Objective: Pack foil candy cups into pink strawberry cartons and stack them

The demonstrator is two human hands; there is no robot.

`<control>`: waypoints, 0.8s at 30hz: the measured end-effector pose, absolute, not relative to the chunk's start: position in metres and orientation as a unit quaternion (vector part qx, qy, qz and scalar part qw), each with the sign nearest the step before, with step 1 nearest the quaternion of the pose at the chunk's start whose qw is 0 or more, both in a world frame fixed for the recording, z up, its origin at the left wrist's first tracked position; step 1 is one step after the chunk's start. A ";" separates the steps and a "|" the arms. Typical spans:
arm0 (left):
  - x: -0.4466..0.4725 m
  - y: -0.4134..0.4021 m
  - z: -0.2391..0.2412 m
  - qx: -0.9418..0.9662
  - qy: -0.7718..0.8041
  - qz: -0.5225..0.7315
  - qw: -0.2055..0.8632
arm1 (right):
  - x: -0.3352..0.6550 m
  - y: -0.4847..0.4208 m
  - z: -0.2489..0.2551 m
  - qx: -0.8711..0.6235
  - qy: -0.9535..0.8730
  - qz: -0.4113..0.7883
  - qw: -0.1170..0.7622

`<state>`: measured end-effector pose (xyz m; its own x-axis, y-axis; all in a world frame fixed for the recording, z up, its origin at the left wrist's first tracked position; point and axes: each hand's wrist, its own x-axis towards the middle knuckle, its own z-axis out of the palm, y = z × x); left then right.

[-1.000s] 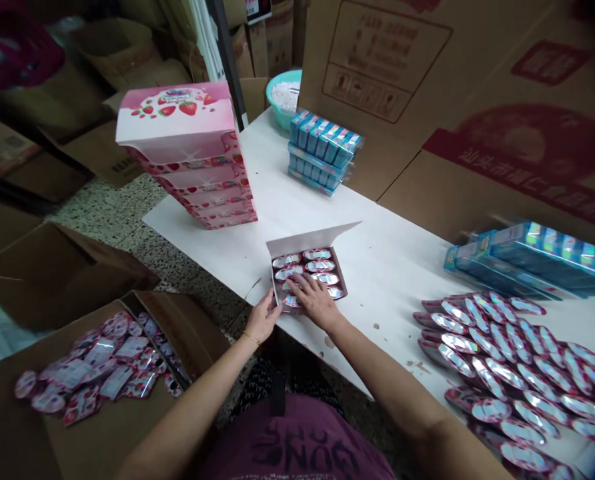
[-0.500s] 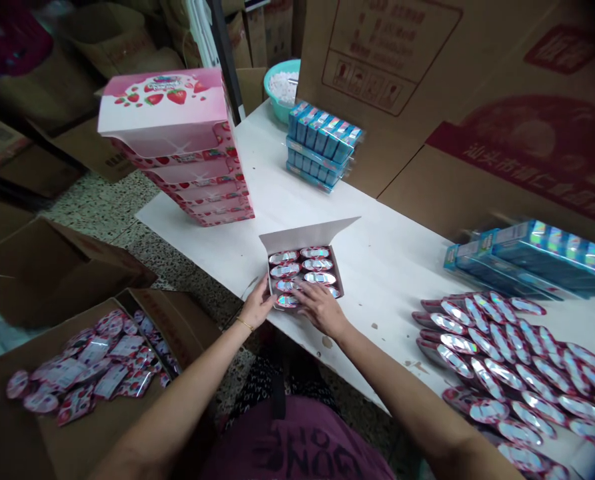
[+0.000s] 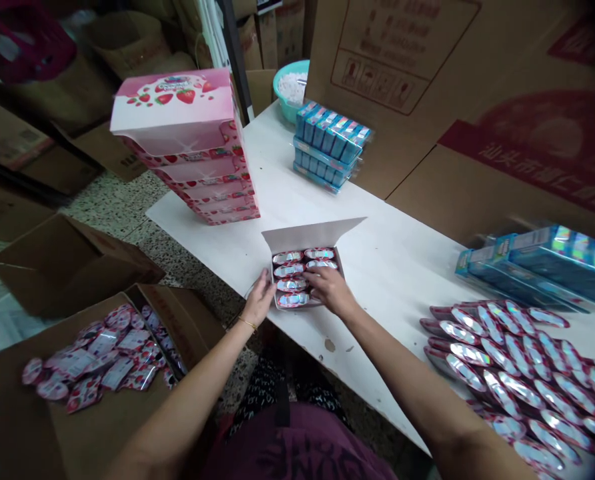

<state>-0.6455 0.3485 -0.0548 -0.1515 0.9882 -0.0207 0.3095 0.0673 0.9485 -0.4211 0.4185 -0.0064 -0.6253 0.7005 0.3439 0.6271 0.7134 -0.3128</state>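
Note:
A small display box with its white lid flap raised stands on the table near its front edge. Inside, shiny oval-ended packets are packed upright in two columns. My left hand rests along the box's left side, fingers stretched out against its wall. Over the right column lies my right hand, its fingers slightly bent and touching the packet tops, covering some of them. No packet shows lifted in either hand.
Pink strawberry boxes form a tall stack at the table's left end. Blue packs stand at the back, more blue packs at right. Rows of packets cover the right side. A carton with loose pouches sits lower left.
My right hand has moved up and right across the packets, uncovering more of the left column. My left hand stays beside the box. The whole view has shifted slightly.

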 end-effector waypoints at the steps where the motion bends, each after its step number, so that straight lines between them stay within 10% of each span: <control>1: -0.647 0.353 -0.056 0.522 0.622 0.448 0.374 | -0.409 0.422 -0.007 -0.416 -0.866 0.071 0.269; 6: -0.635 0.381 -0.071 0.555 0.625 0.492 0.244 | -0.375 0.445 -0.022 -0.515 -0.768 0.144 0.353; 12: -0.609 0.396 -0.066 0.571 0.697 0.411 0.140 | -0.397 0.442 -0.031 -0.527 -0.829 0.011 0.185; 16: -0.620 0.399 -0.059 0.601 0.656 0.420 0.178 | -0.387 0.452 -0.017 -0.448 -0.883 0.040 0.130; 24: -0.657 0.426 -0.064 0.505 0.651 0.464 0.325 | -0.372 0.491 -0.026 -0.493 -0.764 0.306 0.285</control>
